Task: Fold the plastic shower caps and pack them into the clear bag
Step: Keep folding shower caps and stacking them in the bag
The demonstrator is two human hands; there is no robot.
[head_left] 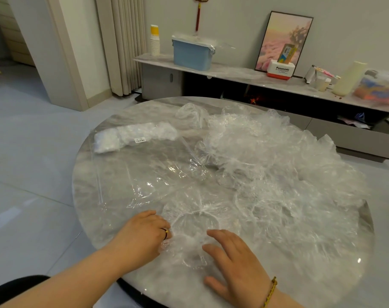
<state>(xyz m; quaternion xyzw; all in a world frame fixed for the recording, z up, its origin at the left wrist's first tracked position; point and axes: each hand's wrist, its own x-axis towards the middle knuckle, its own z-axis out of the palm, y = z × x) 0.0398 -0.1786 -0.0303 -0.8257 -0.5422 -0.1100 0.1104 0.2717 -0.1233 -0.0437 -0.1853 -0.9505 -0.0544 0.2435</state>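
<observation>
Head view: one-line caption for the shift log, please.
Left hand grips and right hand presses a shower cap on the round table, clear bag and loose caps lying beyond.

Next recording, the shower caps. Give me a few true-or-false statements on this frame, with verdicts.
1. The left hand and the right hand both touch a shower cap at the near side of the table. True.
2. The clear bag is empty. False: a white bundle of caps sits in its far end.
3. The right hand lies flat, fingers straight. True.
4. The loose pile of caps lies left of the bag. False: it lies to its right.
</observation>
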